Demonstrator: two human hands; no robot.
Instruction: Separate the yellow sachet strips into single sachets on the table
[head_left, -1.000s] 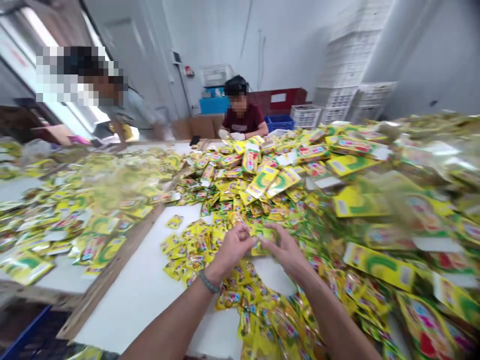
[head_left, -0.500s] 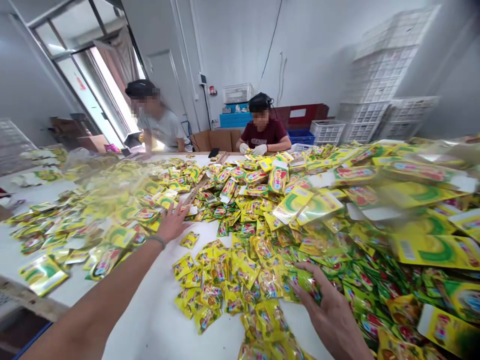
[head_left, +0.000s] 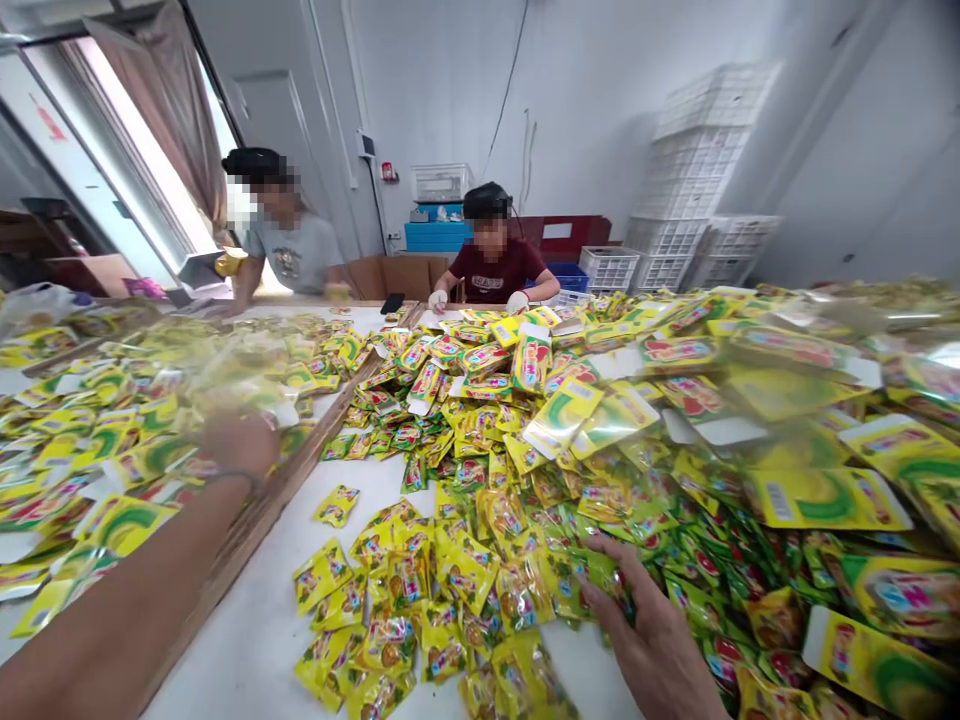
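My left hand, smeared by motion, is over the left part of the table among flat yellow-green boxes. Whether its fingers hold anything is hidden by the blur. At the lower right, my right hand rests against the edge of the heap, thumb and forefinger apart. Small green packets lie between and beside those fingers, with no firm grip visible. Left of this hand, small yellow packets spread over the white tabletop.
A wooden strip divides the table lengthwise. Yellow boxes heap up on the right over green packets. Across the table sit a person in a dark red shirt and another in grey. White crates are stacked behind.
My left hand has moved left, from beside the wooden strip to the boxes beyond it. My right hand stays at the heap. The view has shifted; the far person's gloved hands have moved apart.
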